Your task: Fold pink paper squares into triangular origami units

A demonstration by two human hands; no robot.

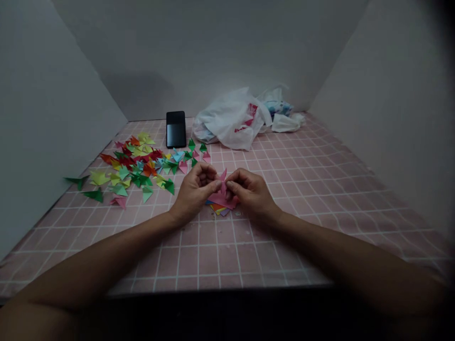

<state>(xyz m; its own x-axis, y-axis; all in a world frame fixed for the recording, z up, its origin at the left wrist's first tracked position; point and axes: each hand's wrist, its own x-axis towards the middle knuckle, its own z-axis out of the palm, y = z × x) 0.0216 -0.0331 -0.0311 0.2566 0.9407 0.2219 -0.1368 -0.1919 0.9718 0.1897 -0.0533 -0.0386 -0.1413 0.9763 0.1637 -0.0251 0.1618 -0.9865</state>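
Between my two hands is a small folded piece of pink paper (pixel 223 176), its narrow point turned upward. My left hand (pixel 196 190) pinches it from the left with thumb and curled fingers. From the other side, the thumb and forefinger of my right hand (pixel 251 192) are closed on it too. Just beneath lies a fanned stack of coloured paper squares (pixel 222 203), pink on top, with blue, orange, yellow and purple edges showing. The lower part of the folded paper is partly covered by my fingers.
To the left spreads a pile of folded paper cranes (pixel 137 163) in many colours. Behind it, a black phone (pixel 176 130) leans upright. A white plastic bag (pixel 232 118) and a crumpled blue-and-white packet (pixel 279 108) lie at the back wall. Pink checked cloth (pixel 305 189) covers the table.
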